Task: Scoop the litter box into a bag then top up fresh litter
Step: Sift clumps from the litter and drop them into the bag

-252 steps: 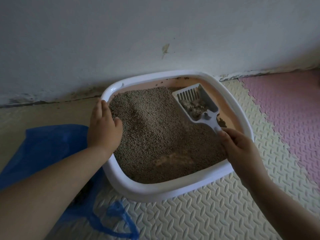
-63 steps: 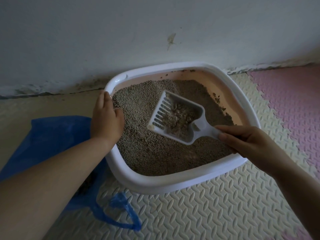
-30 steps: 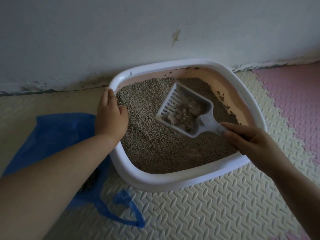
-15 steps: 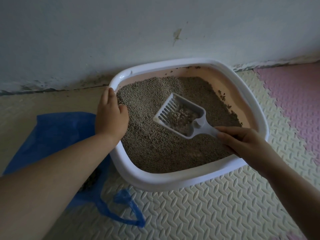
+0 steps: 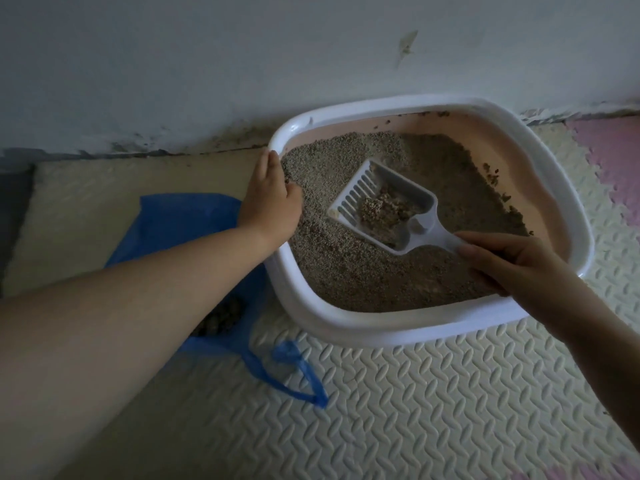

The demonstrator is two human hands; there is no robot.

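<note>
A white-rimmed litter box (image 5: 388,329) with a pink inner wall stands on the floor against the wall, filled with grey-brown litter (image 5: 349,268). My left hand (image 5: 272,202) grips its left rim. My right hand (image 5: 512,268) holds the handle of a white slotted scoop (image 5: 384,199), which hovers over the middle of the litter with a few clumps in its bowl. A blue plastic bag (image 5: 180,226) lies on the floor left of the box, partly under my left forearm, with dark clumps (image 5: 221,317) showing inside.
Cream textured foam mats (image 5: 415,410) cover the floor in front; a pink mat (image 5: 613,161) lies at the right. The pale wall (image 5: 242,64) runs just behind the box, with dirt along its base. The bag's handle loop (image 5: 298,379) lies in front of the box.
The scoop has swung from the box's right side to the middle and shaken a little, with loose litter sifting out and clumps staying. My left hand has stayed on the rim.
</note>
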